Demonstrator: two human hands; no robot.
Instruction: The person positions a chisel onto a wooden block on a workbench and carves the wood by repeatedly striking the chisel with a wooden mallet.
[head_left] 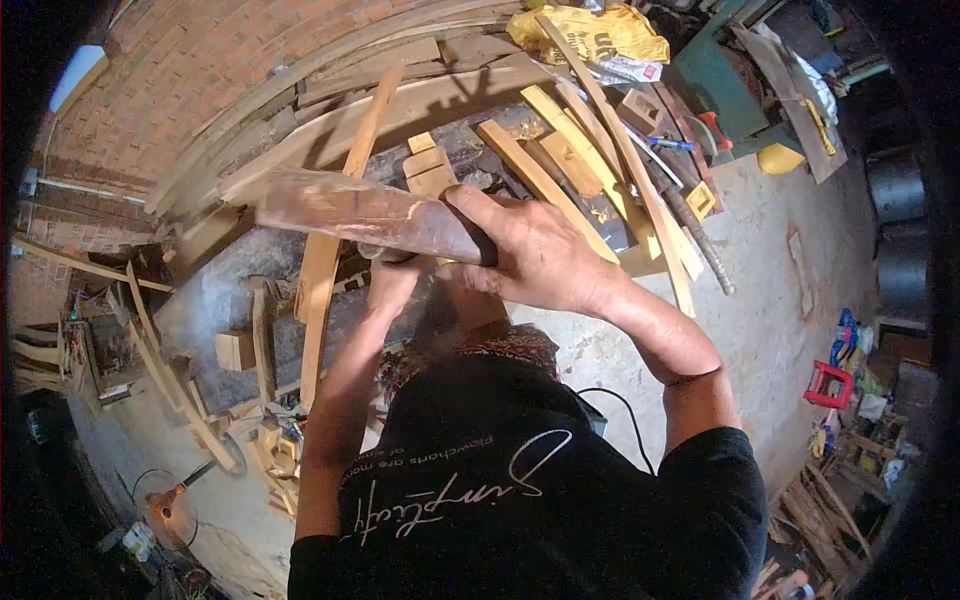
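Observation:
A worn brown block of wood (350, 212) is held up in front of my chest, its left end smeared by motion. My right hand (545, 250) is wrapped round its right end, thumb on top. Below the block is my left hand (393, 285); its fingers are mostly hidden, and a dark rounded end shows just above it. Behind the block, a long narrow board (322, 300) runs upright through the view. A small pale wood block (428, 170) lies just beyond.
Long wooden strips (545, 170) lie beyond my right hand, near a red-handled tool (715, 131). A yellow bag (600, 35) is at the top. To the left stand a wooden cube (235, 350) and a fan (170, 512). A red stool (828, 384) is at far right.

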